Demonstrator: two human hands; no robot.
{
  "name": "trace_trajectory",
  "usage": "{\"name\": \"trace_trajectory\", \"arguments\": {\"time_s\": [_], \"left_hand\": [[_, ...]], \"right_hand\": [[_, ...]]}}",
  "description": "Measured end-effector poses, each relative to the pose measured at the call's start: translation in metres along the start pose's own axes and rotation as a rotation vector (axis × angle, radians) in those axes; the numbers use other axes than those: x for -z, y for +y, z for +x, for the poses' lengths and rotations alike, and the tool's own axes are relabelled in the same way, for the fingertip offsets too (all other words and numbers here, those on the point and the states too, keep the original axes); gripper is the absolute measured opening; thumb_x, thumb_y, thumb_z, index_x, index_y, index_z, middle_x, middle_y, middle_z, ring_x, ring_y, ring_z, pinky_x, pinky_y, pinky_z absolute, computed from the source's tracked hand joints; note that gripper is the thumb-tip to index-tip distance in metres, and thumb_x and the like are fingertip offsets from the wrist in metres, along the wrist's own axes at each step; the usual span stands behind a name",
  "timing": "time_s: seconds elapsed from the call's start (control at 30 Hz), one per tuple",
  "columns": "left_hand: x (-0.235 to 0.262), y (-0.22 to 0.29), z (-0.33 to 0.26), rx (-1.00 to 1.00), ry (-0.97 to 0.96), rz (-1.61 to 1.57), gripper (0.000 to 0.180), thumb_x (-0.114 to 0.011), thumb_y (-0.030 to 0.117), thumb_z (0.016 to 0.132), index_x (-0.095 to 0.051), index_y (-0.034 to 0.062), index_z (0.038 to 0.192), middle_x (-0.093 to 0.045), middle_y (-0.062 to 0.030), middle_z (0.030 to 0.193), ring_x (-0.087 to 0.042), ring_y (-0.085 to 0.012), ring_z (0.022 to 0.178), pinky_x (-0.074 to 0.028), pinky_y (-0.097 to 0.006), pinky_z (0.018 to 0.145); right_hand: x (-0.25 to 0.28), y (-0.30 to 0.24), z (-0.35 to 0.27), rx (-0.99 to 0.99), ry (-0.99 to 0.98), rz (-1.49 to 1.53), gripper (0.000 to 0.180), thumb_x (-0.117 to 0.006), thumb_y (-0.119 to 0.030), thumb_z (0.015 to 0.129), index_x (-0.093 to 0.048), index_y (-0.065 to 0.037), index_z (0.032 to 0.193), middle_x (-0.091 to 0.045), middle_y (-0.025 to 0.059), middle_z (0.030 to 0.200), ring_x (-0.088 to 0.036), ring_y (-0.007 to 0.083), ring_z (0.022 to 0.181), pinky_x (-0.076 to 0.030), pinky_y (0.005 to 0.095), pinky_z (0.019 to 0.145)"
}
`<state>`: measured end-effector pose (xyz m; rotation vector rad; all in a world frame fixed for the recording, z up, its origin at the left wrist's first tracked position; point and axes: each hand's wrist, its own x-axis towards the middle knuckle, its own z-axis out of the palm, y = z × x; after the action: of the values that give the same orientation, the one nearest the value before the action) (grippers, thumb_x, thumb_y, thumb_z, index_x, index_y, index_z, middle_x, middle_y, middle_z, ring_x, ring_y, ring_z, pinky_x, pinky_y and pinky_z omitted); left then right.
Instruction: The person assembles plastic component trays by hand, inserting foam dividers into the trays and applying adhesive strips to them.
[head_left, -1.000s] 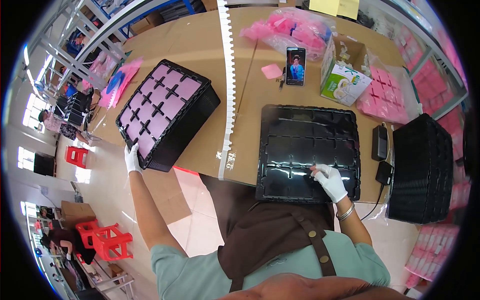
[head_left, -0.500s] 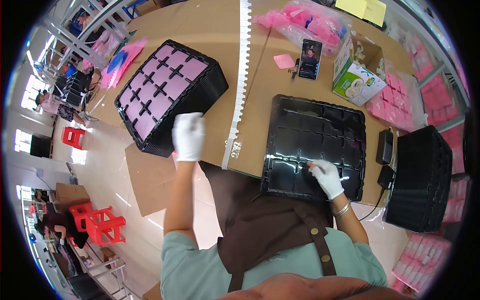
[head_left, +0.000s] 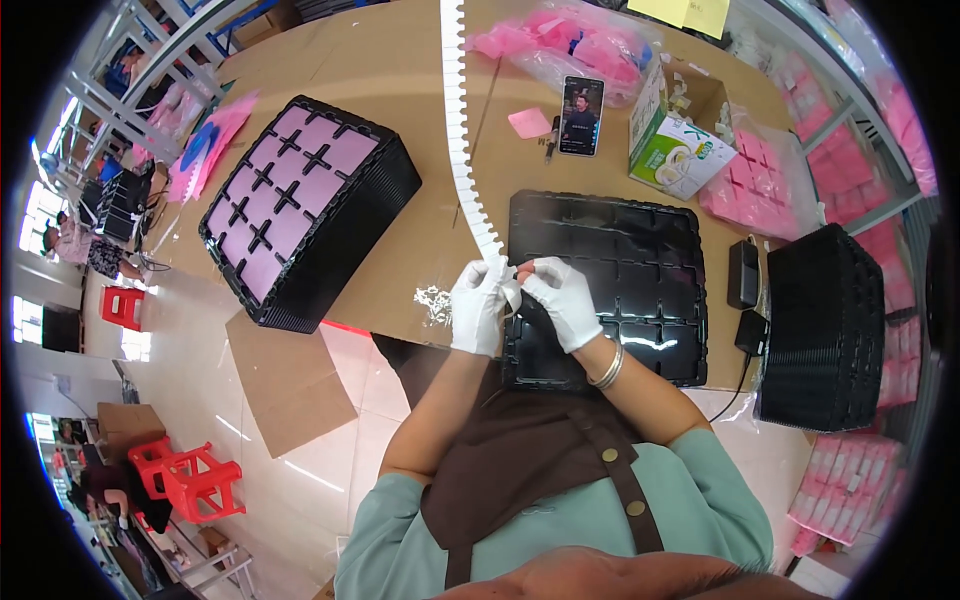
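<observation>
A long white notched strip (head_left: 456,120) runs down the table to my hands. Its lower end is pinched in my left hand (head_left: 478,308), which wears a white glove. My right hand (head_left: 562,303), gloved with bare fingertips, meets the left at that end, its thumb and finger closed on the strip; the exact contact is partly hidden. Below and beside my right hand lies a glossy black divided tray (head_left: 655,265). Small white scraps (head_left: 433,305) are scattered on the table just left of my left hand.
A stack of black trays topped with pink-purple sheets (head_left: 290,190) stands at left, another black stack (head_left: 825,330) at right. Farther back are a phone (head_left: 581,115), a pink paper square (head_left: 529,123), an open green-white box (head_left: 680,130) and bagged pink pieces (head_left: 570,45). A black adapter (head_left: 742,275) lies near the right stack.
My left hand has come right from beside the left stack and taken the strip's end. My right hand has left the tray's front area and joined it. The strip's lower end has swung right.
</observation>
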<state>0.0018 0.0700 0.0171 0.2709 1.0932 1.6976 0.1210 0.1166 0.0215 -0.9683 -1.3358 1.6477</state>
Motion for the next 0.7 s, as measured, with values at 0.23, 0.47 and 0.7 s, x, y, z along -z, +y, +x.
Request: {"name": "trace_trajectory", "arguments": {"time_s": [0.23,0.47,0.7], "left_hand": [[0.001,-0.001,0.0,0.054,-0.04,-0.1,0.014,-0.06,0.02,0.092,-0.058,0.0061,0.089,-0.053,0.002,0.067,-0.043,-0.0024,0.051,-0.032,-0.015,0.045],[-0.007,-0.015,-0.002,0.034,-0.037,0.067,0.018,-0.059,0.024,0.093,-0.06,0.0054,0.091,-0.051,0.0041,0.065,-0.041,-0.0015,0.05,-0.031,-0.016,0.044],[-0.012,0.006,0.009,0.121,-0.133,0.088,0.017,-0.056,0.023,0.094,-0.058,0.0062,0.093,-0.043,0.0069,0.063,-0.033,0.0009,0.048,-0.024,-0.016,0.039]], "right_hand": [[0.004,-0.002,0.001,-0.106,0.009,0.049,0.008,-0.065,-0.006,0.082,-0.067,0.0,0.087,-0.061,0.0015,0.086,-0.057,0.0082,0.078,-0.044,0.0223,0.073],[0.013,0.002,0.006,-0.078,0.025,0.009,0.007,-0.064,-0.007,0.081,-0.068,0.0,0.083,-0.061,0.0014,0.084,-0.057,0.0087,0.077,-0.044,0.0234,0.074],[0.017,0.002,0.0,0.003,0.0,-0.024,0.004,-0.065,-0.003,0.077,-0.067,-0.001,0.08,-0.058,0.0014,0.081,-0.055,0.0093,0.072,-0.043,0.0222,0.069]]}}
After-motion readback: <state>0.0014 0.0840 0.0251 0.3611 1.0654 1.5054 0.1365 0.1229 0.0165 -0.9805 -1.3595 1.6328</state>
